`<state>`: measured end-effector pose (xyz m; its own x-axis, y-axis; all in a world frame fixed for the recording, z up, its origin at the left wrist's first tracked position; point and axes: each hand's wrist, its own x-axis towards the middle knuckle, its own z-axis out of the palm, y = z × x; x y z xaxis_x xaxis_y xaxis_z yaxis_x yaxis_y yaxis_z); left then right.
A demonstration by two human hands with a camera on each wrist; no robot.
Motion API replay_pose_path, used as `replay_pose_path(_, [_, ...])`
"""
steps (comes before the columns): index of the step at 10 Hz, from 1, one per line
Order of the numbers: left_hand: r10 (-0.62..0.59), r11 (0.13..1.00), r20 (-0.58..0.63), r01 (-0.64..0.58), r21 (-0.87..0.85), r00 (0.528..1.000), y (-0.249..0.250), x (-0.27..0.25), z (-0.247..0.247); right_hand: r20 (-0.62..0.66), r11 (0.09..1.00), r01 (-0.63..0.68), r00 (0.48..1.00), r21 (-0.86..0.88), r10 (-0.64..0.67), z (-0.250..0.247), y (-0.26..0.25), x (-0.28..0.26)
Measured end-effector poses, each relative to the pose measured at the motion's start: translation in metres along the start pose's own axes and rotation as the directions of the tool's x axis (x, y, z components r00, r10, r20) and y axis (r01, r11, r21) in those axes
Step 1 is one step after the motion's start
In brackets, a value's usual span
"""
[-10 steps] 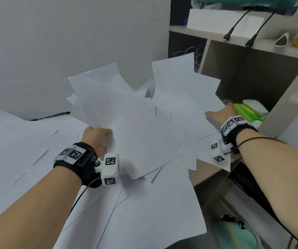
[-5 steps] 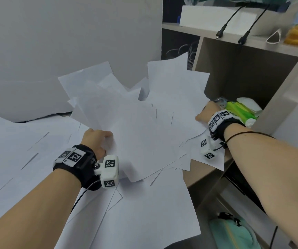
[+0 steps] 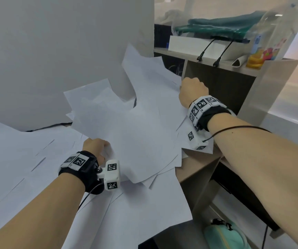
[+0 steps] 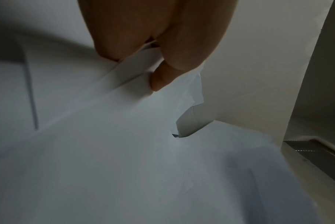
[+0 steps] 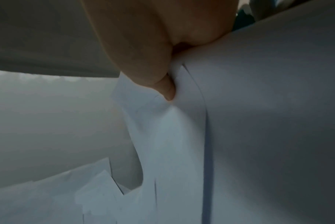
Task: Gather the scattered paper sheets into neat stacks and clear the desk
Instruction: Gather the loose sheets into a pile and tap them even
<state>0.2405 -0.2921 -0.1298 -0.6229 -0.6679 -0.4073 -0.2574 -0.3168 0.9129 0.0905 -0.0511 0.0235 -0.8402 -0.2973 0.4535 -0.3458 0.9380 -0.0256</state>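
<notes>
A loose bunch of white paper sheets is held up off the desk between both hands, fanned out unevenly. My left hand grips the bunch's near left edge; in the left wrist view its thumb pinches the sheets. My right hand is raised at the far right and pinches the sheets' right edge, thumb pressed on paper. More white sheets lie flat over the desk under and left of the bunch, some hanging over the front edge.
A wooden shelf unit stands right of the desk with a white box, two black cable plugs, green cloth and colourful items on top. The grey wall is behind. A mint-green bag lies on the floor.
My right hand has risen and moved up and back with its edge of the paper bunch, tilting the sheets. The left hand has kept its grip in about the same place.
</notes>
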Motion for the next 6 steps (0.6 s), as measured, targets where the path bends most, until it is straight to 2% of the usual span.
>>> replay_pose_path(2, [0.022,0.999,0.013,-0.023,0.030,1.000,0.007,-0.013,-0.011,-0.193,0.982,0.074,0.980,0.176,-0.039,-0.056,-0.024,0.004])
replay_pose_path(3, [0.031,0.997,0.024,-0.032,0.067,0.999,0.012,-0.014,-0.021,-0.236,0.932,0.063,0.971,0.356,0.025,-0.074,-0.038,0.010])
replay_pose_path(4, [0.042,0.995,-0.004,-0.042,0.095,0.999,0.019,-0.017,-0.034,-0.253,0.853,0.014,0.957,0.522,0.139,-0.087,-0.051,0.012])
replay_pose_path(6, [0.021,0.996,-0.046,-0.017,0.086,0.999,0.036,-0.034,-0.058,-0.213,0.633,-0.020,0.933,0.774,0.289,-0.097,-0.057,0.024])
